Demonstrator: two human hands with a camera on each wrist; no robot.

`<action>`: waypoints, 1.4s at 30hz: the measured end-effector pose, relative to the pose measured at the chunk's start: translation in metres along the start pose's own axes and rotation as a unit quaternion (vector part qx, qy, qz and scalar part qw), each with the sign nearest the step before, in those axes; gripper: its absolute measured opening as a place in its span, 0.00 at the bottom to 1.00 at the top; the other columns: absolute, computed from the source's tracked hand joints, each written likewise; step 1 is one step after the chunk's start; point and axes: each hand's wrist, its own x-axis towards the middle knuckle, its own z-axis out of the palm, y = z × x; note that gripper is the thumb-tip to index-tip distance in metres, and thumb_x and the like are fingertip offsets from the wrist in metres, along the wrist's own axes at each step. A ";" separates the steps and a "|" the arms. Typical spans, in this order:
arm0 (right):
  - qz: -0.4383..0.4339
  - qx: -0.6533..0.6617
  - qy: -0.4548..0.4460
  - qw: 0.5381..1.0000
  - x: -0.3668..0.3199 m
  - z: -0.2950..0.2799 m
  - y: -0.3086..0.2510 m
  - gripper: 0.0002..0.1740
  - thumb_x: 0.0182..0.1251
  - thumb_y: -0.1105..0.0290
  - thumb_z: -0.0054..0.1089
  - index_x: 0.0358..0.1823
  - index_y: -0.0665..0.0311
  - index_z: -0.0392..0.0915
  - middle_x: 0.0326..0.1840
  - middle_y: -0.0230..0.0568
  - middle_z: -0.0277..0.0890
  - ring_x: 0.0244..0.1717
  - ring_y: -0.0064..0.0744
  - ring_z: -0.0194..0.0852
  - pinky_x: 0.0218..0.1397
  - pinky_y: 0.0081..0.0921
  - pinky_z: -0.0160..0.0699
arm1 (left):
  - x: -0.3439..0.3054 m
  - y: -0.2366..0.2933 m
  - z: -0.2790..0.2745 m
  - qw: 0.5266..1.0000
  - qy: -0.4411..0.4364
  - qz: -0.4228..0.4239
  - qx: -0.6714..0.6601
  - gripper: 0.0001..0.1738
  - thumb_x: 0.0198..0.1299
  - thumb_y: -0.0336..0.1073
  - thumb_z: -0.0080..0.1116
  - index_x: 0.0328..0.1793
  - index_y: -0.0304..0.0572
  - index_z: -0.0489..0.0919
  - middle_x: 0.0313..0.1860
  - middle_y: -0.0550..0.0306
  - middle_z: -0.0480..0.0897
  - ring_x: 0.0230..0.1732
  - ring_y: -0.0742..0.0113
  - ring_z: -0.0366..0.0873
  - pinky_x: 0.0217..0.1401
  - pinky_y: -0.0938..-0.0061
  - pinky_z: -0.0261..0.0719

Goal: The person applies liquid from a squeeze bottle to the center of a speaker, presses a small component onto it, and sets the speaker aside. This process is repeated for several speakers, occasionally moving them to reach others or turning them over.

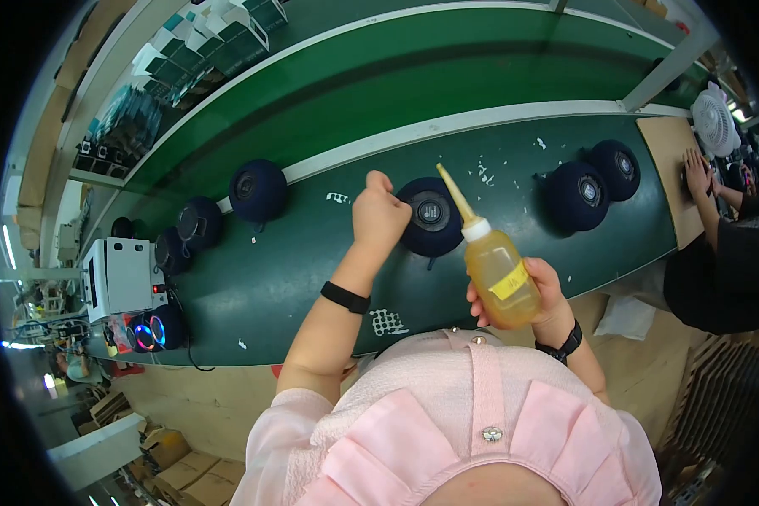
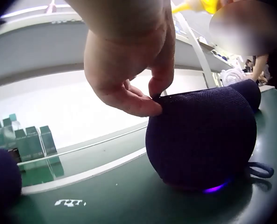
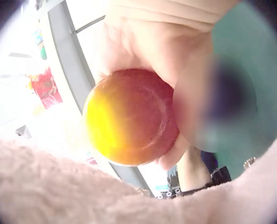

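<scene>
A round dark-blue speaker (image 1: 431, 221) stands on the green bench, its ringed top panel facing up. My left hand (image 1: 381, 211) is at its left side; in the left wrist view, thumb and finger pinch the mesh cover at the top rim of the speaker (image 2: 201, 137). A purple light glows at its base, and a cord loop sticks out at the side. My right hand (image 1: 541, 291) grips a squeeze bottle (image 1: 502, 274) of amber liquid with a yellow label. Its long, narrow nozzle (image 1: 454, 192) points up and away, beside the speaker. The right wrist view shows the bottle's round bottom (image 3: 133, 116).
Several similar speakers stand along the green bench (image 1: 295, 270), left and right, including one at the right (image 1: 576, 196). A white box-shaped device (image 1: 125, 274) sits at the left end beside lit speakers. Another person's hands (image 1: 697, 173) rest near cardboard at the far right.
</scene>
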 end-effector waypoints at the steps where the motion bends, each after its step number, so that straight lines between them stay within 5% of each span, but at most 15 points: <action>1: 0.021 0.036 0.010 0.999 0.002 -0.002 0.001 0.36 0.63 0.49 0.44 0.62 0.74 0.58 0.50 0.66 0.69 0.47 0.57 0.75 0.48 0.50 0.77 | 0.001 -0.005 -0.002 0.996 -0.014 -0.034 -0.080 0.17 0.38 0.25 0.59 0.35 0.38 0.65 0.19 0.52 0.77 0.21 0.57 0.77 0.28 0.69 0.76; 6: 0.097 0.108 0.086 0.986 0.013 -0.006 0.007 0.34 0.66 0.48 0.39 0.62 0.70 0.61 0.50 0.66 0.69 0.48 0.63 0.73 0.50 0.56 0.74 | 0.001 -0.019 0.001 0.971 -0.039 -0.070 -0.227 0.16 0.40 0.23 0.56 0.34 0.40 0.62 0.18 0.56 0.76 0.21 0.66 0.76 0.27 0.74 0.74; 13: 0.142 0.085 0.142 0.976 0.026 -0.006 0.015 0.31 0.68 0.48 0.37 0.60 0.67 0.63 0.50 0.63 0.70 0.49 0.62 0.72 0.53 0.59 0.71 | -0.002 -0.019 0.002 0.968 -0.023 -0.067 -0.242 0.16 0.41 0.23 0.56 0.34 0.40 0.62 0.19 0.55 0.76 0.21 0.67 0.76 0.27 0.76 0.74; 25: 0.123 0.072 0.238 0.961 0.043 0.016 0.027 0.26 0.72 0.53 0.37 0.58 0.69 0.62 0.52 0.56 0.69 0.52 0.56 0.72 0.54 0.55 0.71 | -0.008 -0.018 0.001 0.969 -0.041 -0.066 -0.234 0.15 0.42 0.23 0.56 0.34 0.39 0.63 0.19 0.56 0.76 0.21 0.67 0.77 0.28 0.75 0.75; 28: 0.105 0.062 0.245 0.962 0.049 0.020 0.029 0.25 0.71 0.54 0.38 0.57 0.67 0.63 0.51 0.54 0.70 0.51 0.55 0.72 0.53 0.54 0.72 | -0.001 -0.019 0.002 0.972 -0.028 -0.038 -0.230 0.15 0.43 0.23 0.56 0.34 0.39 0.63 0.19 0.55 0.76 0.21 0.66 0.77 0.27 0.75 0.75; 30: 0.104 0.062 0.251 0.960 0.051 0.022 0.031 0.24 0.71 0.54 0.38 0.57 0.67 0.63 0.51 0.53 0.70 0.51 0.55 0.72 0.52 0.54 0.73 | -0.001 -0.015 -0.001 0.978 -0.025 -0.020 -0.204 0.14 0.43 0.21 0.54 0.33 0.39 0.61 0.19 0.57 0.75 0.20 0.77 0.74 0.25 0.82 0.72; 42: 0.083 0.026 0.246 0.965 0.046 0.026 0.026 0.23 0.71 0.54 0.39 0.56 0.67 0.64 0.49 0.52 0.71 0.49 0.53 0.74 0.49 0.52 0.76 | 0.000 -0.017 0.001 0.977 -0.027 -0.038 -0.208 0.14 0.43 0.22 0.53 0.33 0.38 0.61 0.19 0.59 0.75 0.20 0.76 0.74 0.26 0.82 0.72</action>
